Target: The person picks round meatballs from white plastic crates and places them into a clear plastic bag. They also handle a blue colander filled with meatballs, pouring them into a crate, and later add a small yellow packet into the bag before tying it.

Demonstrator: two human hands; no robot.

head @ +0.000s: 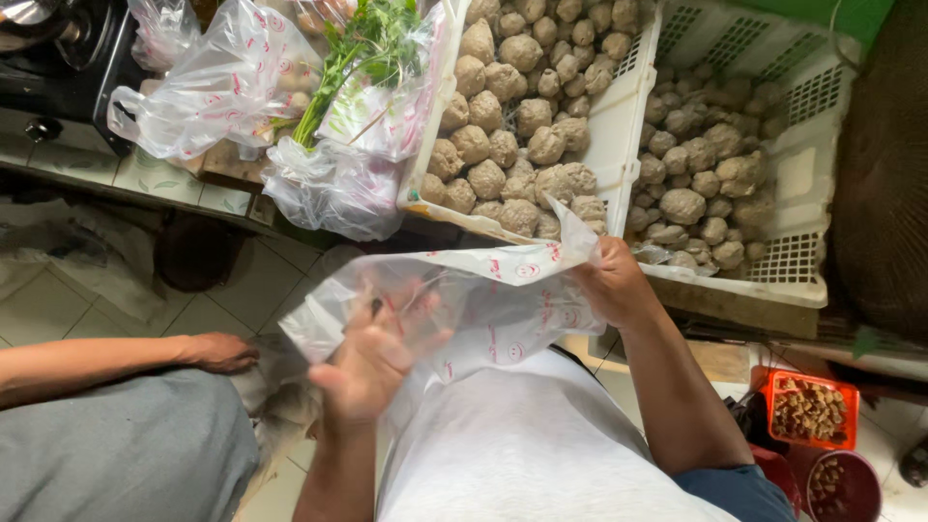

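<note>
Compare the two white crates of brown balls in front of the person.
The left crate is tilted, its near end propped up, and heaped full with brown balls; the right crate lies flatter with a shallower layer of balls. The left crate's side is mostly solid; the right one's walls are slotted mesh. Both are white plastic and hold similar rough grey-brown balls.

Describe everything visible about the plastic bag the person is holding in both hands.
The plastic bag is thin, translucent white film printed with small red marks. It looks empty and crumpled, stretched roughly level between the two hands in front of the person's white-clothed torso. The left hand presses against its lower left part with fingers spread, seen partly through the film; the right hand grips its upper right edge, where a corner sticks up toward the white crate of brownish round balls. Whether its mouth is open cannot be told.
</note>
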